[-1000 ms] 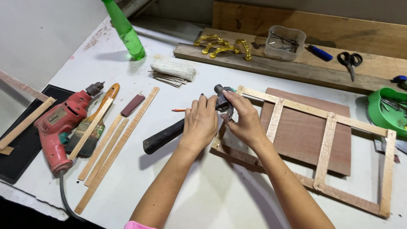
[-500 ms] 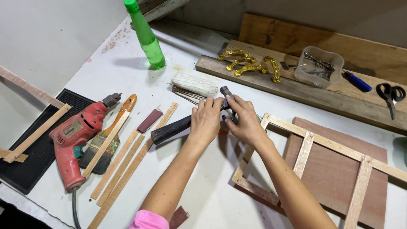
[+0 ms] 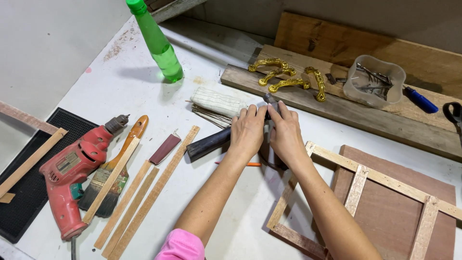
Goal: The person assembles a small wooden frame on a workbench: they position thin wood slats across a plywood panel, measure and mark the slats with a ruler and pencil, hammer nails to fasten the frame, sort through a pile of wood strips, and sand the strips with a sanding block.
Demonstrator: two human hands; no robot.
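Both hands are bunched together at the middle of the white surface (image 3: 120,91): the left hand (image 3: 248,132) is curled closed over a dark-handled tool (image 3: 208,143) whose handle runs out toward eight o'clock, and the right hand (image 3: 285,135) is pressed against it from the three o'clock side, fingers folded narrow around a small dark metal piece (image 3: 268,99) that pokes out at twelve o'clock above the fingertips. What that piece is I can't quite make out, since the fingers cover most of it. Just below the wrists, at six o'clock, an orange pencil (image 3: 252,164) lies flat on the surface. At ten o'clock from the hands sits a folded striped cloth (image 3: 216,102), nearly touching the left fingers. Further out at eleven o'clock stands a green plastic bottle (image 3: 161,48), upright. At one o'clock a weathered plank (image 3: 365,118) carries four gold ornate handles (image 3: 288,79) and a clear plastic tub (image 3: 376,81) of nails, with a blue-handled screwdriver (image 3: 420,100) beside it. At four o'clock a light wooden frame (image 3: 358,185) lies over a brown board (image 3: 399,216), under the right forearm. Off at nine o'clock lie thin wooden strips (image 3: 144,202), a small reddish block (image 3: 164,149), a paintbrush (image 3: 113,175) and a red power drill (image 3: 72,175), the drill resting partly on a black mat (image 3: 29,192).
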